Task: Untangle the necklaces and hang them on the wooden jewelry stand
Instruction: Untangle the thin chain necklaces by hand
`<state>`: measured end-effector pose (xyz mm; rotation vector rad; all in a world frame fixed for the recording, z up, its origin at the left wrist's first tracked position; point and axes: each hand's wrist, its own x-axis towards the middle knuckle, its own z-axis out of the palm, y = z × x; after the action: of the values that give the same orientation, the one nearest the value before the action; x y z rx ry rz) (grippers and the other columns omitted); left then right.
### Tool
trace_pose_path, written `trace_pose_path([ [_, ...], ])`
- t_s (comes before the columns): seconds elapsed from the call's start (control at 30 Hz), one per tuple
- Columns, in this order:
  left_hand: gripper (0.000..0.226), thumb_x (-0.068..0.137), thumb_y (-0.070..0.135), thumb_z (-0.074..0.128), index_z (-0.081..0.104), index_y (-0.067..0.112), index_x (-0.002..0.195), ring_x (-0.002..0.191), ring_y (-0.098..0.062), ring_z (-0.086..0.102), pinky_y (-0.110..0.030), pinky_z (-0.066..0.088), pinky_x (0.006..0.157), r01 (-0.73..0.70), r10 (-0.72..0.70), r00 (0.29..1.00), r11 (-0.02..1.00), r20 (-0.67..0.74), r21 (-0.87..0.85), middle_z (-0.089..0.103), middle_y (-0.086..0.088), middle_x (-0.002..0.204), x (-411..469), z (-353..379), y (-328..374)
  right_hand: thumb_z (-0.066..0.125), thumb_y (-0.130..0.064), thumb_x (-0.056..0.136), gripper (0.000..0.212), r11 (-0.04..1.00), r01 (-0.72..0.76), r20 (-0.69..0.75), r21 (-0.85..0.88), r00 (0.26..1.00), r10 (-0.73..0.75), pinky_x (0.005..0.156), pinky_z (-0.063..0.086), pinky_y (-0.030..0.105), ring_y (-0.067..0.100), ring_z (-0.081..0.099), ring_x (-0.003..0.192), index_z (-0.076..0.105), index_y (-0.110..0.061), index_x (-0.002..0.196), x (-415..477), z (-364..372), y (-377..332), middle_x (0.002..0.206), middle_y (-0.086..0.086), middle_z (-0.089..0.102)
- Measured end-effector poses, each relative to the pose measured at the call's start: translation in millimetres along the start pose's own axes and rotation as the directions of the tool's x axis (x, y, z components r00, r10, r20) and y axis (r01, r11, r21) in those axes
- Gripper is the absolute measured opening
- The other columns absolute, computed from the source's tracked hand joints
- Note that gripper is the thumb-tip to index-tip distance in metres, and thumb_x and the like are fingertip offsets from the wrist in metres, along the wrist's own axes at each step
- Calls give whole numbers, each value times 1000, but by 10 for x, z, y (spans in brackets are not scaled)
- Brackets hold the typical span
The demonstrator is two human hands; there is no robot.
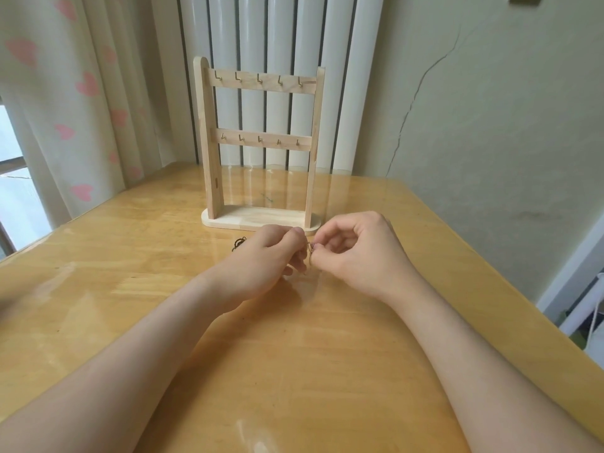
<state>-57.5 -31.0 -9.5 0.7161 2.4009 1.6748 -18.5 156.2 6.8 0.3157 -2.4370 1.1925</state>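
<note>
The wooden jewelry stand (258, 145) rises upright at the back of the table, with two rails of small brass hooks, all bare. Just in front of its base, my left hand (264, 256) and my right hand (356, 253) meet, fingertips close together. Both pinch a thin metal necklace chain (310, 251) that hangs in a short strand between them. A dark tangle of another necklace (238, 244) lies on the table, partly hidden behind my left hand.
The glossy wooden table (130, 263) reaches the wall at the back and ends in an edge at the right. A white radiator (277, 37) stands behind the stand, and a heart-patterned curtain (65, 103) hangs at the left.
</note>
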Motion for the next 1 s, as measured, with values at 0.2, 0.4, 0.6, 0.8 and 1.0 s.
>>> trace_pose_path([
  [0.2, 42, 112, 38, 53, 72, 2, 103, 92, -17, 69, -52, 56, 101, -27, 30, 999, 996, 39, -88, 73, -4, 95, -5, -60, -3, 77, -21, 84, 11, 998, -28, 103, 55, 994, 22, 68, 61, 37, 13, 71, 69, 73, -22, 74, 18, -1, 35, 77, -3, 75],
  [0.4, 51, 115, 32, 43, 68, 8, 78, 80, -23, 66, -41, 54, 85, 69, -61, 997, 975, 43, -212, 66, -10, 87, -18, -14, 51, 75, -14, 85, 8, 989, -62, 63, 133, 997, 54, 83, 64, 49, 23, 79, 81, 73, -20, 80, 20, 2, 26, 81, 0, 79],
  [0.6, 32, 104, 20, 61, 68, 20, 72, 82, -20, 68, -41, 57, 93, 49, -147, 983, 787, -110, -615, 61, -4, 80, 17, -149, 119, 72, -18, 98, 13, 964, -127, 106, 232, 989, 105, 89, 61, 48, 23, 78, 87, 70, -14, 86, 54, -10, 52, 82, 3, 81],
  [0.8, 26, 85, -3, 74, 55, 15, 84, 85, -19, 73, -38, 63, 92, 1, -98, 990, 732, -103, -681, 68, -3, 84, 32, -181, 81, 65, -8, 104, 9, 943, -153, 228, 297, 970, 86, 83, 63, 35, 29, 78, 95, 72, -2, 105, 37, 44, 62, 95, 16, 79],
  [1.0, 53, 71, 5, 84, 47, 17, 106, 86, -20, 73, -38, 47, 78, 7, -80, 989, 864, -123, -504, 80, -7, 104, 3, -157, 62, 62, -6, 103, 12, 900, -212, 218, 381, 966, 136, 76, 58, 28, 23, 79, 90, 73, -1, 105, 67, 34, 55, 86, 9, 75],
])
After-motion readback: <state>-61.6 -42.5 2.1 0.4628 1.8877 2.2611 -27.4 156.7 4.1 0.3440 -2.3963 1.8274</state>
